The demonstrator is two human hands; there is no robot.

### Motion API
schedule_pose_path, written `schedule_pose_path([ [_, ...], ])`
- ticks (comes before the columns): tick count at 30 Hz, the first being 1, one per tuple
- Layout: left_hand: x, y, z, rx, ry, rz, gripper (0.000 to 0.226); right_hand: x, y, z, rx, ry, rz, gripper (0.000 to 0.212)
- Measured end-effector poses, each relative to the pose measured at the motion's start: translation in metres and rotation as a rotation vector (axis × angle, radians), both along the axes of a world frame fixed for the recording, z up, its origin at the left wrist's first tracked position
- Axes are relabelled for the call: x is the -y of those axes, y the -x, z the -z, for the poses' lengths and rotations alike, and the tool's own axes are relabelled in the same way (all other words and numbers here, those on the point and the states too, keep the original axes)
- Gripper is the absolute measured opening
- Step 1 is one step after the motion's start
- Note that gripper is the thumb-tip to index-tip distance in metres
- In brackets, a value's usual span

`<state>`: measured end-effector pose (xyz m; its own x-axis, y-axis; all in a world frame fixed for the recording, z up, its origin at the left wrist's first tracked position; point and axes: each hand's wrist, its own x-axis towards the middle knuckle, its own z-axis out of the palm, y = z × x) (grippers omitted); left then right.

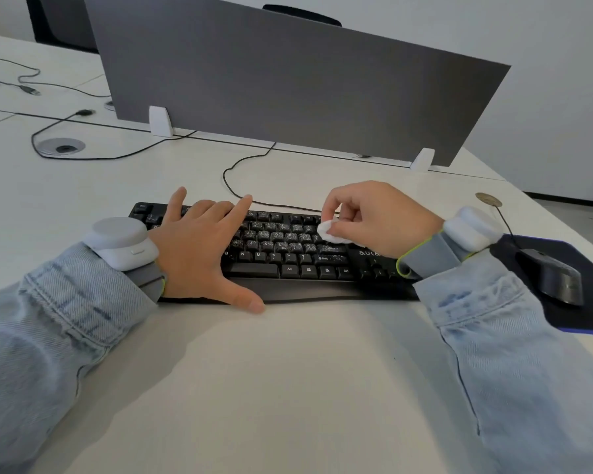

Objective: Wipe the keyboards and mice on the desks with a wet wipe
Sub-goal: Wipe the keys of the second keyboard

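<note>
1. keyboard [288, 254], black, lies flat on the white bench [288, 371] in front of us, its long edge running left to right, with pale speckles on many of the middle keys.
2. our left hand [199, 254] rests on the left part of the keyboard, fingers [243, 206] straight and spread with nothing in their hold, the thumb reaching down past the front edge onto the bench.
3. our right hand [377, 220] hovers over the right-middle keys with its fingers curled, pinching a small white wet wipe [331, 231] whose lower edge touches the keys.
4. both wrists carry pale grey bands [120, 241], and light denim sleeves [65, 319] cover both forearms.
5. a dark mouse [555, 278] sits on a dark mouse pad [582, 313] just right of the keyboard, apart from both hands; its thin cable runs back toward a round metal disc [488, 199] in the bench.
6. the keyboard's black cable [233, 172] loops away behind it toward the grey divider panel [288, 83], which stands upright in two white feet [160, 121] along the back of the bench.
7. at far left we see another black cable beside a round grey grommet [62, 147], and further loose cables on the neighbouring bench behind.
</note>
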<state>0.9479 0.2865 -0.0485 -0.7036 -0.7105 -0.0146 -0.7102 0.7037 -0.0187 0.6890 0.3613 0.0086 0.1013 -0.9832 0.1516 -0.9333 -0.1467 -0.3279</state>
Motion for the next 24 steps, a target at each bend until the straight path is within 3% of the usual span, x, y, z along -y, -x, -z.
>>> schedule_pose_path([
  [4, 0.000, 0.000, -0.001, -0.007, -0.006, 0.001, 0.156, 0.001, -0.013, 0.013, -0.104, -0.051, -0.023, 0.015],
  [10, 0.000, 0.000, 0.000, -0.010, -0.011, -0.004, 0.157, -0.006, 0.014, 0.001, -0.300, -0.154, 0.122, 0.016],
  [18, -0.001, 0.000, -0.002, -0.009, -0.033, -0.005, 0.157, -0.005, -0.006, 0.004, -0.133, 0.014, 0.029, 0.016],
  [24, -0.001, -0.001, -0.001, -0.013, -0.024, -0.001, 0.157, -0.007, 0.007, 0.002, -0.280, -0.100, 0.106, 0.019],
])
